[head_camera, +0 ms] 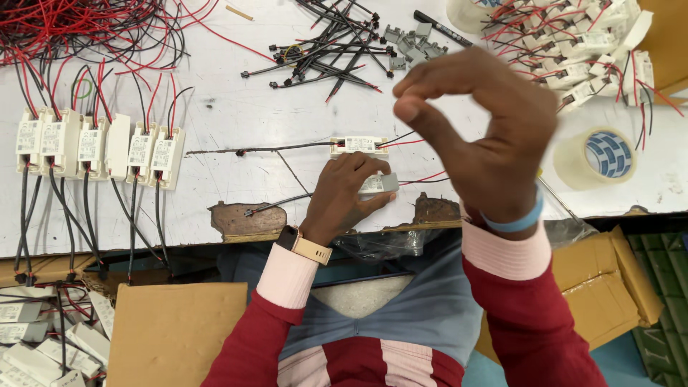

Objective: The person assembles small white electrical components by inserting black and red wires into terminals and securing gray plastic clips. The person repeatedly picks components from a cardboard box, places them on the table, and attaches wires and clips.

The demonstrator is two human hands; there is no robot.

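A: Head view: our left hand (344, 197) presses closed fingers on the small white box (379, 184), at its fingertips on the desk (236, 107).
B: We keep it flat; our right hand (476, 136) hovers above, pinched, holding nothing visible.

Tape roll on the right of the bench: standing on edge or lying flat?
Lying flat. The tape roll rests on the table with its round core opening facing up at the camera.

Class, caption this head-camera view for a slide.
Left hand presses a small white rectangular wired module on the white workbench; right hand is raised.
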